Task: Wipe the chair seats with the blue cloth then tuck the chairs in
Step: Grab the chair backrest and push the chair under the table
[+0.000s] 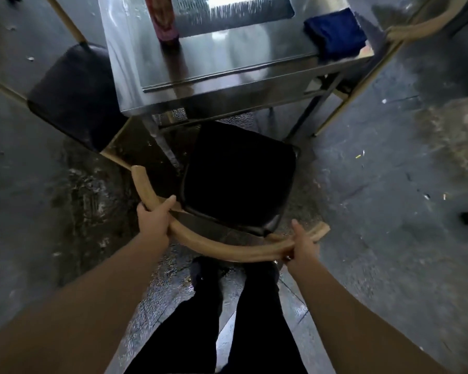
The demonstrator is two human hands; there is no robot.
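A: Where do I hold the chair?
B: My left hand [154, 220] and right hand [301, 245] clasp the chair's [238, 182] curved backrest [222, 245].
A: Surroundings?
B: The blue cloth [335, 33] lies on the metal table [227, 66]; stained concrete floor [376, 184].

**A:** How many chairs are there?

**B:** Three. One near chair [238, 174] with a black seat and a curved wooden backrest; a second chair [76, 95] at the table's left side, also black-seated; a third chair [416, 28] at the upper right, of which only a curved wooden backrest and thin legs show.

**A:** Tables and cloths?

**B:** One metal table [227, 74]. One blue cloth [335, 31], folded, on its right corner. One reddish upright object [162, 17] on the table top, too blurred to identify.

**A:** Hands?

**B:** Two: the left hand [154, 220] and the right hand [303, 247], both on the near backrest. Two legs in black trousers [227, 319] stand below.
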